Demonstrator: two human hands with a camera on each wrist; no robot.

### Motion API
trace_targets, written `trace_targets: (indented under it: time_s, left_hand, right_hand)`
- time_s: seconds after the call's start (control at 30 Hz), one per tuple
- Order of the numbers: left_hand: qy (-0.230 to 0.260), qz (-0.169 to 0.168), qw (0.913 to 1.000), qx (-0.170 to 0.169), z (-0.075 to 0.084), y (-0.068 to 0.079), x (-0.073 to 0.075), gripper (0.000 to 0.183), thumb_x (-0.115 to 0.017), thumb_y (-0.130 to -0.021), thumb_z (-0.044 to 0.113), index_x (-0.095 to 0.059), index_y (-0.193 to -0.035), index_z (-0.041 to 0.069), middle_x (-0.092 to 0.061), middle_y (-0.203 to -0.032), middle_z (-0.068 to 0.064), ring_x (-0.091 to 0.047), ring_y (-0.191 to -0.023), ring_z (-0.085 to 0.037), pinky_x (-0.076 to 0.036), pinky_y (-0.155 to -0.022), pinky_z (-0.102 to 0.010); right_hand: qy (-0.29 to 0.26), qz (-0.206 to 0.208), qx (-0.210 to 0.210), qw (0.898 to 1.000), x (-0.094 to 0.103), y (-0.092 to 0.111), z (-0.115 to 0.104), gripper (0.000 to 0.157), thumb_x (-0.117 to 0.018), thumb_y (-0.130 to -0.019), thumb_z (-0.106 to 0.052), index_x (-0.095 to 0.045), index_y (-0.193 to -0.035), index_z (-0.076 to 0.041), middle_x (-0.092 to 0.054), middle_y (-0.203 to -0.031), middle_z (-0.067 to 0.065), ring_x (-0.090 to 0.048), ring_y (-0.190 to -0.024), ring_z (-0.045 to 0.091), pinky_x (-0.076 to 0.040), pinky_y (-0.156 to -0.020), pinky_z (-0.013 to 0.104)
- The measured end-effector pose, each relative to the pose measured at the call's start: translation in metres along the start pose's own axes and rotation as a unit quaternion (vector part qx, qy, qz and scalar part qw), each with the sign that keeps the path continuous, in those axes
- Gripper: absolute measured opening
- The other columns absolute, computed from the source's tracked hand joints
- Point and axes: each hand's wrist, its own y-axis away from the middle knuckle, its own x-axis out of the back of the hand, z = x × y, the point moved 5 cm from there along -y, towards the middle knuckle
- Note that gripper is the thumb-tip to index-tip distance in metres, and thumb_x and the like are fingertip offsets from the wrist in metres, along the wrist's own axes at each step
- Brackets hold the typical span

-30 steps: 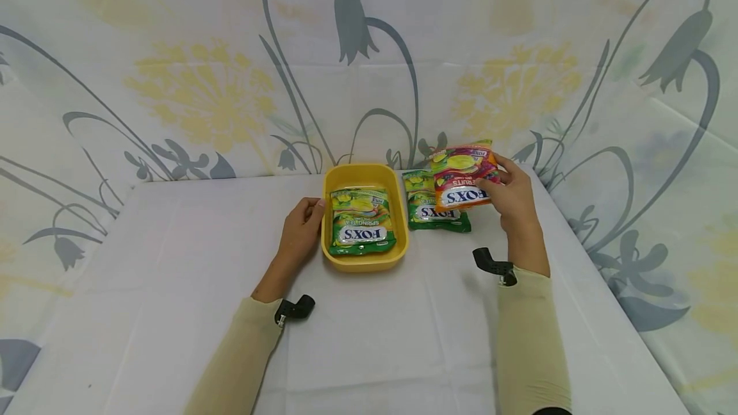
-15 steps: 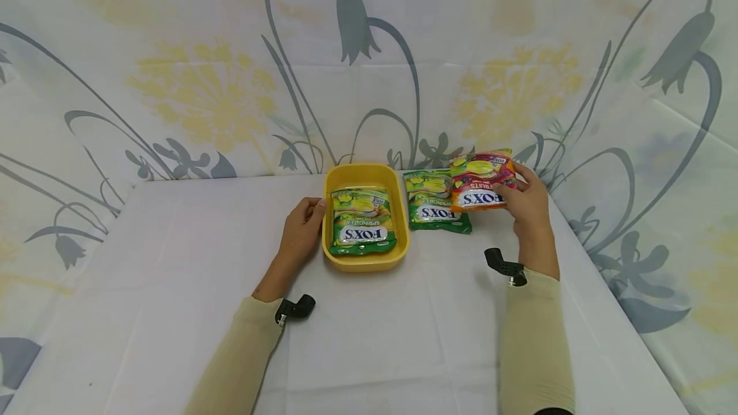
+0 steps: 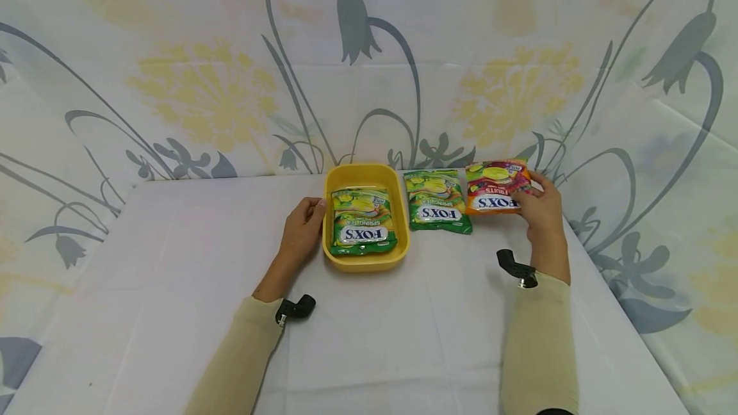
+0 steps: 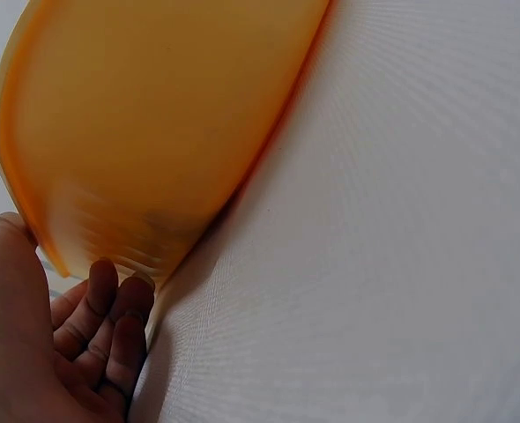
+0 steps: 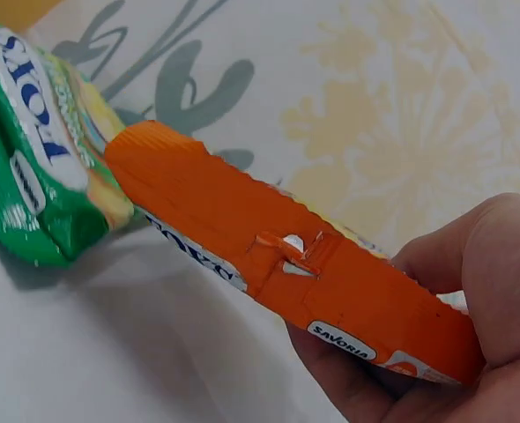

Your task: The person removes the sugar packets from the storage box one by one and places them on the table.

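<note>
With thumb and fingers, my right hand (image 3: 541,207) grips the right side of a red and orange FOX'S Fruits candy bag (image 3: 492,187). In the right wrist view the candy bag's orange lower end (image 5: 286,256) faces the camera, above a shadow on the cloth. Close to its left lies a green FOX'S Spring Tea candy bag (image 3: 438,200). My left hand (image 3: 302,229) holds the left side of a yellow plastic tray (image 3: 366,266). In the left wrist view the thumb is at the rim, and curled fingers (image 4: 101,286) meet the outer wall. Another green candy bag (image 3: 363,219) lies inside the tray.
A white cloth (image 3: 190,274) covers the table. Behind it and at both sides hangs a flower-printed curtain (image 3: 369,82). A small black camera mount (image 3: 516,268) sits on the right wrist, and a similar mount (image 3: 295,308) on the left.
My right hand has carried the red and orange candy bag rightward and slightly down, from over the green bag to beside it. The left hand and tray have stayed put.
</note>
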Motion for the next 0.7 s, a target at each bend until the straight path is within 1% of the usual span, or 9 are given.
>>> trace_targets:
  time_s: [0.03,0.13,0.23,0.37,0.43,0.5,0.53,0.6,0.7]
  left_hand:
    - [-0.001,0.0,1.0,0.0,0.0,0.0,0.0,0.052,-0.047,-0.112,0.05,-0.062,-0.134,0.006,-0.073,-0.114,-0.012,-0.066,-0.099,-0.024,-0.053,-0.088,-0.037]
    - [-0.001,0.001,1.0,-0.001,0.0,0.0,0.0,0.052,-0.047,-0.112,0.05,-0.062,-0.134,0.005,-0.073,-0.113,-0.013,-0.065,-0.099,-0.024,-0.052,-0.088,-0.037]
    - [-0.003,0.001,1.0,0.0,-0.001,0.0,0.0,0.052,-0.047,-0.112,0.05,-0.062,-0.134,0.005,-0.073,-0.113,-0.013,-0.066,-0.099,-0.024,-0.053,-0.088,-0.037]
    - [-0.006,0.001,1.0,-0.001,-0.001,0.0,0.0,0.052,-0.047,-0.112,0.05,-0.062,-0.134,0.005,-0.073,-0.115,-0.013,-0.067,-0.1,-0.024,-0.053,-0.09,-0.038]
    - [-0.005,0.0,1.0,0.001,0.0,0.001,0.0,0.051,-0.048,-0.112,0.049,-0.062,-0.134,0.005,-0.073,-0.116,-0.013,-0.066,-0.101,-0.024,-0.053,-0.091,-0.038]
    - [-0.004,-0.001,1.0,0.003,0.001,0.001,0.0,0.051,-0.048,-0.112,0.049,-0.062,-0.134,0.005,-0.073,-0.116,-0.013,-0.066,-0.101,-0.024,-0.053,-0.09,-0.038]
    - [-0.002,-0.002,1.0,0.003,0.001,0.001,0.0,0.051,-0.048,-0.112,0.049,-0.062,-0.134,0.005,-0.073,-0.116,-0.013,-0.066,-0.101,-0.025,-0.053,-0.09,-0.038]
    - [0.0,-0.003,1.0,0.005,0.001,0.001,0.0,0.051,-0.048,-0.112,0.05,-0.062,-0.134,0.006,-0.073,-0.116,-0.013,-0.066,-0.101,-0.025,-0.053,-0.09,-0.038]
    - [0.0,-0.005,1.0,0.005,0.0,0.001,0.0,0.052,-0.048,-0.112,0.05,-0.062,-0.134,0.006,-0.073,-0.116,-0.012,-0.065,-0.101,-0.024,-0.053,-0.09,-0.037]
  right_hand:
    - [0.007,0.001,-0.003,1.0,0.001,-0.001,0.002,0.068,-0.063,-0.105,-0.013,-0.034,-0.166,-0.021,-0.048,-0.158,0.017,-0.06,-0.119,0.021,-0.056,-0.078,0.017]
    - [0.023,0.003,-0.011,1.0,0.004,-0.006,0.01,0.067,-0.062,-0.106,-0.017,-0.031,-0.165,-0.015,-0.048,-0.16,0.017,-0.061,-0.121,0.022,-0.057,-0.095,0.025]
    - [0.029,0.005,-0.011,1.0,0.005,-0.009,0.015,0.065,-0.061,-0.107,-0.018,-0.032,-0.165,-0.014,-0.048,-0.161,0.017,-0.061,-0.122,0.023,-0.058,-0.091,0.025]
    - [0.028,0.01,-0.011,1.0,0.005,-0.011,0.019,0.062,-0.061,-0.107,-0.017,-0.037,-0.165,-0.018,-0.048,-0.161,0.016,-0.06,-0.123,0.021,-0.056,-0.082,0.018]
    - [0.026,0.018,-0.01,0.999,0.005,-0.012,0.021,0.06,-0.061,-0.107,-0.017,-0.041,-0.164,-0.021,-0.049,-0.16,0.014,-0.059,-0.125,0.021,-0.055,-0.09,0.023]
    - [0.022,0.028,-0.009,0.999,0.005,-0.014,0.024,0.059,-0.062,-0.107,-0.017,-0.044,-0.163,-0.024,-0.05,-0.159,0.012,-0.058,-0.126,0.02,-0.054,-0.094,0.024]
    - [0.012,0.035,-0.008,0.999,0.006,-0.014,0.025,0.057,-0.062,-0.107,-0.016,-0.047,-0.161,-0.025,-0.051,-0.157,0.011,-0.057,-0.126,0.02,-0.053,-0.095,0.025]
    - [-0.01,0.049,-0.003,0.999,0.006,-0.015,0.027,0.055,-0.063,-0.106,-0.013,-0.051,-0.158,-0.026,-0.054,-0.152,0.008,-0.057,-0.124,0.019,-0.052,-0.091,0.024]
    - [-0.023,0.067,0.012,0.997,0.007,-0.015,0.028,0.054,-0.065,-0.104,-0.01,-0.056,-0.155,-0.023,-0.057,-0.144,0.007,-0.056,-0.119,0.016,-0.05,-0.088,0.021]
